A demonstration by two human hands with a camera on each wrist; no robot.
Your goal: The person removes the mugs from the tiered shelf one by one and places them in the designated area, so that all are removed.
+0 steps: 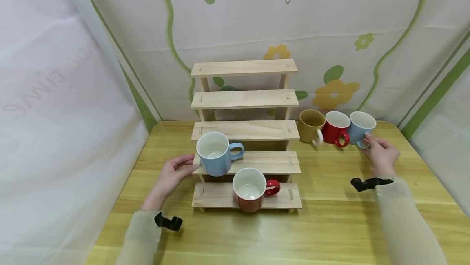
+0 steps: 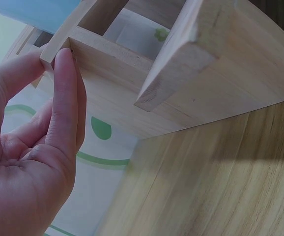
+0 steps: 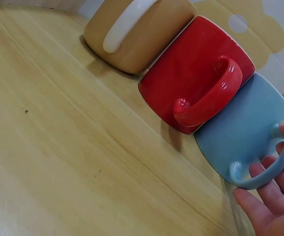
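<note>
My left hand (image 1: 175, 176) pinches the left end of the second-lowest board of a stepped wooden shelf (image 1: 268, 162), thumb and fingers on either side of the wood in the left wrist view. On that board stands a light blue mug (image 1: 217, 163), handle to the right. A red mug (image 1: 250, 203) with a white inside sits on the lowest board. At the right, my right hand (image 1: 382, 154) has its fingers around the handle of another light blue mug (image 3: 245, 128), which stands on the table. Beside it are a red mug (image 3: 196, 73) and a tan mug (image 3: 142, 37) with a white handle.
The wooden table (image 1: 330, 216) runs under everything. A white cloth (image 1: 242, 24) printed with flowers hangs behind the shelf, and more cloth hangs at both sides. The three mugs in the row stand close together, right of the shelf.
</note>
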